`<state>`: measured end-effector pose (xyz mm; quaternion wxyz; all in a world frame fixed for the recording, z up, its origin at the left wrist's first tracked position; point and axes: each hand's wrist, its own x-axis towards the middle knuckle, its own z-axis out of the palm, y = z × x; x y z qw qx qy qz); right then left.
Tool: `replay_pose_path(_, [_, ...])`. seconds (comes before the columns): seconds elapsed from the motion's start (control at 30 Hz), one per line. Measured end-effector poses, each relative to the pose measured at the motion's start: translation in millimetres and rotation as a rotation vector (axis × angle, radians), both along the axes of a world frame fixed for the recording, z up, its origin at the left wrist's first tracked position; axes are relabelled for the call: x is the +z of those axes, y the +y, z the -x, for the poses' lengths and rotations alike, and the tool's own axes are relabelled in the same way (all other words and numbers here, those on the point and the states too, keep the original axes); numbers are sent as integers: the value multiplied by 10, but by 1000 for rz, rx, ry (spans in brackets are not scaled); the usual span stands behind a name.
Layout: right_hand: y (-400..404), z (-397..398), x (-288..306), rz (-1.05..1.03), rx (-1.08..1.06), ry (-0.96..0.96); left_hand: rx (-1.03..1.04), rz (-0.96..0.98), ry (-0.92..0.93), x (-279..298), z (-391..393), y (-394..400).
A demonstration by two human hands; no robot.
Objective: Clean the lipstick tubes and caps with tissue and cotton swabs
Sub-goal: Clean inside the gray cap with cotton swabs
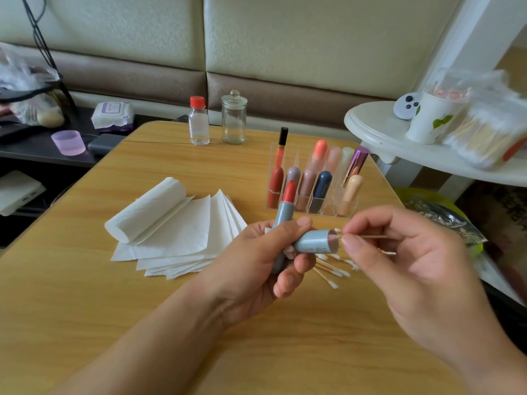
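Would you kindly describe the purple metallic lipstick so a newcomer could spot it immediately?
Start at the wooden table and find the clear acrylic organizer on its far right side. In its back row, rightmost slot, stands the purple metallic lipstick, leaning right. Unlike its matte, round-topped neighbours, it is shiny and flat-topped.

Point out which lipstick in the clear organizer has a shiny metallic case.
The purple metallic tube, leaning in the back row at the right end of the clear organizer. The other lipsticks there have matte, rounded caps.

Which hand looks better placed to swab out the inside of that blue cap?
The right hand: it pinches the cotton swab, its tip at the cap opening. The left hand grips both cap and lipstick tube.
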<state>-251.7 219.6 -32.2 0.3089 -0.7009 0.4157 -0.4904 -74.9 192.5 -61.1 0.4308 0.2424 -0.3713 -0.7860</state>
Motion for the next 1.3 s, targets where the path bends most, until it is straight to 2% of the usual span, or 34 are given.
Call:
replay_pose_path(0.23, [47,21,-15,111,1,113,9,14,7,-3,2,-4])
replay_pose_path(0.37, [66,74,30,252,-12,307,19,24,-4,-13,-4,1])
replay_pose_path(0.63, [56,100,68,515,-247,585,-20,71,-41,-21,1,16])
replay_pose_path(0.8, [77,106,85,503,-280,479,32,27,-39,-9,14,5])
replay_pose_path(1.1, [66,60,-21,560,-226,601,35,80,-53,-25,13,-3])
replay_pose_path(1.3, [133,12,9,488,-151,478,10,127,-80,-34,15,12])
